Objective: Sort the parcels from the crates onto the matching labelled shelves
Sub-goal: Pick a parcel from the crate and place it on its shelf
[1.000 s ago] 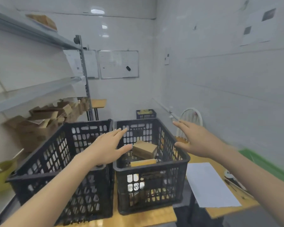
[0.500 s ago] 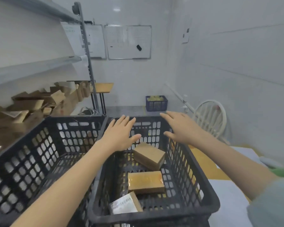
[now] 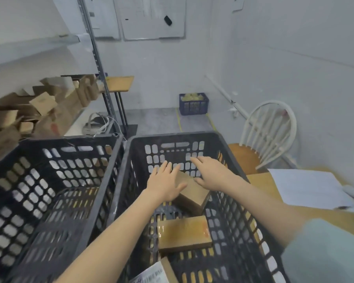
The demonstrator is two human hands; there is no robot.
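White room, shelf (image 3: 33, 48) at left. Right crate (image 3: 172, 136): parcel (image 3: 194, 196) at far end, left hand (image 3: 166, 185) and right hand (image 3: 212, 173) flat on it, fingers straight, no grip yet. Step: pick-up. Next: clasp sides, lift, read label.

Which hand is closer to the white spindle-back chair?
Right. The right hand is left of the white spindle-back chair, by the brown cardboard parcel; the left hand lies farther left.
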